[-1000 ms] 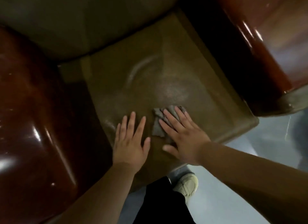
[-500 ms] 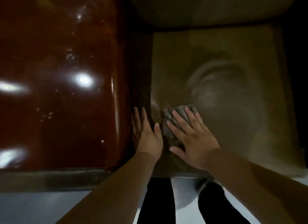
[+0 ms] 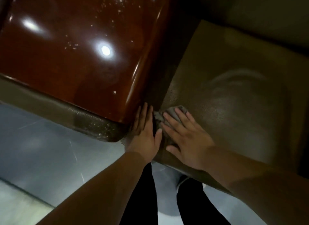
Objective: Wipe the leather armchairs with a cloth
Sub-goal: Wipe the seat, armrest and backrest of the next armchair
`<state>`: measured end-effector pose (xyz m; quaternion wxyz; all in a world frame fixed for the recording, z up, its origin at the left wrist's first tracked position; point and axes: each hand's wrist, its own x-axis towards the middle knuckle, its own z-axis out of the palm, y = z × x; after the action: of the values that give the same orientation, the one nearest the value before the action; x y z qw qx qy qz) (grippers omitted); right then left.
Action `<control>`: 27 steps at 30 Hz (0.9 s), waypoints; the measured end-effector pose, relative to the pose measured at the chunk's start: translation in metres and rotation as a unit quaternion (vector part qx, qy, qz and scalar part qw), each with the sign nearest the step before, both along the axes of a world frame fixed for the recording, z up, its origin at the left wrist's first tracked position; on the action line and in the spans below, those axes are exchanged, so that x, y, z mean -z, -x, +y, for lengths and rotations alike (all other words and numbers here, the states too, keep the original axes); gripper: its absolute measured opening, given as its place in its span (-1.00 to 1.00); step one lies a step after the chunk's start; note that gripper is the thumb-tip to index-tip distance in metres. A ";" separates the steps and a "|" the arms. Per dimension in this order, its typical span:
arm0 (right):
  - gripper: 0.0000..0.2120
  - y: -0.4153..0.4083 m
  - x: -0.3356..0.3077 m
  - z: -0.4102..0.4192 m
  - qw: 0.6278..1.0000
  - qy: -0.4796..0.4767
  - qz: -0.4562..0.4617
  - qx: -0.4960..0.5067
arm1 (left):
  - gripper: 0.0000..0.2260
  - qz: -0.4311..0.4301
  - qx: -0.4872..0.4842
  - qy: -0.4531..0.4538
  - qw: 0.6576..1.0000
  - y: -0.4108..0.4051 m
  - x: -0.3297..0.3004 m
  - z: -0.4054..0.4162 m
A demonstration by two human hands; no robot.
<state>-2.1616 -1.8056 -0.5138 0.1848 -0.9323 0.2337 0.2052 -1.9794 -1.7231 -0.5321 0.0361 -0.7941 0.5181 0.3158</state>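
The right hand point(image 3: 185, 132) lies flat on a small grey cloth point(image 3: 168, 114), just below the middle of the frame, with its fingers point(image 3: 181, 115) straight and spread rather than curled. A flat palm of this kind spreads the pressure over the whole rag, which suits rubbing a broad surface better than a pinch would. The cloth is bunched, and only its far edge and a strip by the thumb show past the hand. It sits on the olive-brown seat cushion point(image 3: 234, 94) of the armchair, at the cushion's left front corner, right against the dark gap beside the armrest.

The left hand point(image 3: 143, 132) holds nothing. Its fingers are straight and close together, pressed along the lower edge of the glossy red-brown armrest point(image 3: 80, 54) that fills the upper left of the frame, just beside the cloth. It probably serves as a brace for the leaning body, or keeps the seam open so the rag can reach into it; which of the two cannot be told.

To the right of the hands, pale curved streaks on the seat look like marks of wiping, so that part appears to have been covered and the work seems to have reached the edge by the armrest. The armrest shows bright speckles and lamp glare, which may be dust or droplets. At the bottom of the frame dark trouser legs point(image 3: 142, 199) stand on a grey floor point(image 3: 41, 154).
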 end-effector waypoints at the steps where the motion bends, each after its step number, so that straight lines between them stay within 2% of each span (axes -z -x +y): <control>1: -0.31 0.007 0.001 -0.013 0.999 -0.007 -0.001 -0.041 | -0.34 -0.003 0.007 0.003 1.000 0.002 0.000 0.010; 3: -0.33 0.007 0.006 -0.052 0.995 0.010 0.000 -0.104 | -0.33 -0.009 0.011 0.016 1.000 0.000 0.003 0.029; 4: -0.33 -0.002 0.009 -0.071 0.996 0.026 -0.007 -0.090 | -0.33 -0.017 0.019 0.022 0.999 -0.001 0.007 0.037; 7: -0.28 -0.035 0.013 -0.089 0.995 0.055 0.000 0.084 | -0.33 -0.034 0.037 0.033 0.998 -0.001 0.015 0.054; 8: -0.28 -0.042 0.015 -0.076 0.993 0.052 0.010 0.108 | -0.33 -0.033 0.035 0.032 0.998 0.002 0.016 0.058; 9: -0.29 -0.042 0.016 -0.056 0.994 0.055 0.015 0.095 | -0.32 -0.029 0.028 0.029 0.999 0.005 0.015 0.060; 13: -0.30 0.017 0.011 0.015 0.995 0.006 -0.025 -0.092 | -0.30 0.005 -0.014 -0.003 1.000 0.006 -0.003 0.055; 17: -0.32 0.062 0.009 -0.006 0.977 -0.036 -0.033 -0.208 | -0.37 0.029 -0.058 -0.038 0.997 0.010 -0.031 0.040; 18: -0.33 0.058 0.011 -0.022 0.980 -0.023 -0.033 -0.197 | -0.39 0.031 -0.068 -0.041 0.996 0.009 -0.035 0.037; 19: -0.35 0.048 0.013 -0.038 0.989 -0.007 -0.036 -0.145 | -0.40 0.033 -0.078 -0.043 0.996 0.008 -0.038 0.034; 21: -0.37 0.020 0.013 -0.065 0.999 0.029 -0.018 0.019 | -0.42 0.030 -0.089 -0.046 0.995 0.006 -0.041 0.026; 23: -0.40 -0.004 0.011 -0.071 0.988 0.038 0.011 0.150 | -0.43 0.028 -0.095 -0.049 0.994 0.008 -0.043 0.020; 25: -0.41 -0.016 0.008 -0.054 0.986 0.031 0.021 0.160 | -0.42 0.034 -0.090 -0.074 0.993 0.009 -0.047 0.017; 27: -0.36 -0.004 0.008 -0.021 0.996 0.018 0.022 0.079 | -0.41 0.052 -0.087 -0.123 0.987 0.008 -0.054 0.013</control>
<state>-2.1579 -1.8270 -0.5220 0.1781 -0.9095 0.3143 0.2059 -1.9874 -1.7100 -0.4782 0.0792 -0.8082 0.4053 0.4198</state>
